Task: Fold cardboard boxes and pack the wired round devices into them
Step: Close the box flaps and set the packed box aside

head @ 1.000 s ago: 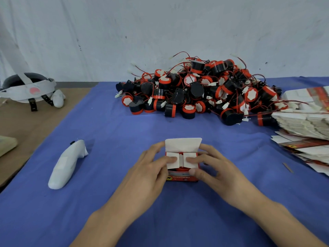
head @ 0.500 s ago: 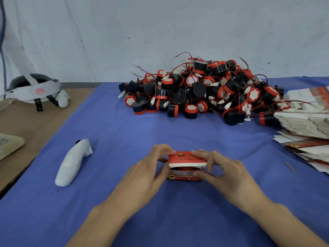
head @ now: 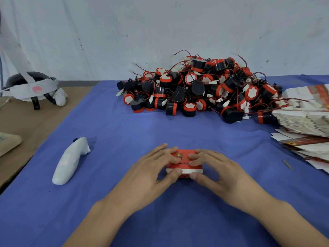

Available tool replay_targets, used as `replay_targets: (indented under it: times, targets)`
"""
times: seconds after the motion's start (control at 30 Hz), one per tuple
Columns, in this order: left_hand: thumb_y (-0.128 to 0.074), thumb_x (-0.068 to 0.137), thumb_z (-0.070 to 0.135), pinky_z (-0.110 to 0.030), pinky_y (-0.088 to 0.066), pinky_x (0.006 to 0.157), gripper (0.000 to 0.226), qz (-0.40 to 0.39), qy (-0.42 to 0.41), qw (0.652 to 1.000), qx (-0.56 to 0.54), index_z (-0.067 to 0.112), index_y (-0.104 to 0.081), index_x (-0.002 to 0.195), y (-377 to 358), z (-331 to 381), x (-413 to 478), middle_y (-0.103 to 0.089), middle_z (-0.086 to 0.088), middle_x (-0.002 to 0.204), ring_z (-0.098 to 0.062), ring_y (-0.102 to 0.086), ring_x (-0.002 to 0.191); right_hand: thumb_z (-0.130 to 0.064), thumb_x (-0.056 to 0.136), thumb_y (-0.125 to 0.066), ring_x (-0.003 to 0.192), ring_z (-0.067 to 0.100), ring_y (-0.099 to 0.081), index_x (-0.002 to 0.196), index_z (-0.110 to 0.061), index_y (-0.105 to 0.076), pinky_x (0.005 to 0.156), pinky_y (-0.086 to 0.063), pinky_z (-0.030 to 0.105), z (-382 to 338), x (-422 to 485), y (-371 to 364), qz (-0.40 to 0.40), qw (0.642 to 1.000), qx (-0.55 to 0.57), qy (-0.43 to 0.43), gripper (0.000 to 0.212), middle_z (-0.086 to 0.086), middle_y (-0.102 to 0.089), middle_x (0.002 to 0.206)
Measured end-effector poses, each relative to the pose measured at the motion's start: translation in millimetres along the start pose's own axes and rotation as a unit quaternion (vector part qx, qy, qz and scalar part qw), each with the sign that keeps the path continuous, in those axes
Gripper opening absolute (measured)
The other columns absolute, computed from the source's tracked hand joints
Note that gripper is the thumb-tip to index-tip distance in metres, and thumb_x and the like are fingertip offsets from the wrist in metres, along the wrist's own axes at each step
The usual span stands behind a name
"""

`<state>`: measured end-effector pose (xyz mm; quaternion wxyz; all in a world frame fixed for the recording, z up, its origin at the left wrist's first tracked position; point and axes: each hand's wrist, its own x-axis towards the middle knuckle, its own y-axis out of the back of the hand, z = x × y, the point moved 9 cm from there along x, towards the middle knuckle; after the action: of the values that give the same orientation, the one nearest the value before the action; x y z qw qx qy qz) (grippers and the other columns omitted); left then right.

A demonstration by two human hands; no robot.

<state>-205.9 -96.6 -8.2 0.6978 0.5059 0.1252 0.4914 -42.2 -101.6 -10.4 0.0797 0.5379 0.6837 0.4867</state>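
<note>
On the blue table (head: pixel 124 132), a white controller (head: pixel 70 162) lies at the left. The left hand (head: pixel 151 172) and the right hand (head: pixel 219 172) clasp the closed red box (head: pixel 186 166) between them, fingers on top, thumbs on its front. Behind is the device pile (head: pixel 197 88), with flat cartons (head: pixel 302 120) at the right.

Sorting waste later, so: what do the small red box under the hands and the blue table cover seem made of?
The small red box: probably thin cardboard with a smooth printed finish, judging by crisp folded edges and lettering. The blue table cover: looks like matte cloth, given soft wrinkles and no shine.
</note>
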Motion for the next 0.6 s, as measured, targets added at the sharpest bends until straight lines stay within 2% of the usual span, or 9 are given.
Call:
replay_targets:
  times: [0.1, 0.2, 0.3, 0.43, 0.6]
  targets:
    - [-0.049, 0.094, 0.055, 0.000, -0.021, 0.103, 0.026, -0.006, 0.004, 0.999, -0.053, 0.043, -0.062, 0.112, -2.5, -0.7, 1.3, -0.039, 0.031, 0.147, 0.016, -0.016, 0.142, -0.064, 0.093, -0.051, 0.129, -0.008, -0.046, 0.112, -0.034, -0.066, 0.101, -0.038, 0.009, 1.5, 1.4, -0.4, -0.002, 1.000, 0.007, 0.004, 0.038, -0.033, -0.054, 0.127]
    - [-0.048, 0.092, 0.058, -0.008, -0.028, 0.103, 0.024, -0.011, 0.006, 0.997, -0.076, 0.045, -0.060, 0.110, -4.0, -1.4, 1.8, -0.036, 0.035, 0.145, 0.015, -0.020, 0.141, -0.065, 0.092, -0.052, 0.126, -0.008, -0.047, 0.110, -0.032, -0.065, 0.100, -0.039, 0.009, 3.0, 2.5, -1.2, 0.002, 1.000, 0.008, 0.006, 0.039, -0.033, -0.053, 0.126]
    - [-0.052, 0.094, 0.053, -0.010, -0.032, 0.101, 0.018, -0.003, 0.001, 0.998, -0.056, 0.046, -0.057, 0.109, -3.9, -0.3, 2.7, -0.035, 0.036, 0.143, 0.013, -0.026, 0.139, -0.062, 0.091, -0.054, 0.122, -0.008, -0.048, 0.108, -0.034, -0.062, 0.096, -0.045, 0.018, 2.8, 3.0, -2.2, 0.014, 1.000, -0.006, 0.010, 0.034, -0.032, -0.052, 0.124]
    - [-0.061, 0.094, 0.038, -0.006, -0.034, 0.095, 0.015, 0.020, 0.001, 0.999, -0.031, 0.045, -0.051, 0.103, -1.3, 1.9, 3.8, -0.039, 0.032, 0.140, 0.013, -0.035, 0.131, -0.047, 0.090, -0.059, 0.108, 0.004, -0.052, 0.101, -0.034, -0.058, 0.081, -0.055, 0.037, -0.7, 5.0, -3.5, 0.023, 0.999, -0.037, 0.018, 0.017, -0.027, -0.052, 0.116]
    - [-0.059, 0.093, 0.042, 0.000, -0.034, 0.089, 0.012, 0.024, 0.008, 0.999, -0.025, 0.046, -0.053, 0.103, -2.0, -0.2, 4.4, -0.039, 0.035, 0.138, 0.013, -0.036, 0.129, -0.049, 0.090, -0.059, 0.109, 0.002, -0.051, 0.097, -0.036, -0.057, 0.082, -0.055, 0.036, 0.3, 5.4, -3.7, 0.018, 0.999, -0.033, 0.017, 0.014, -0.029, -0.050, 0.118]
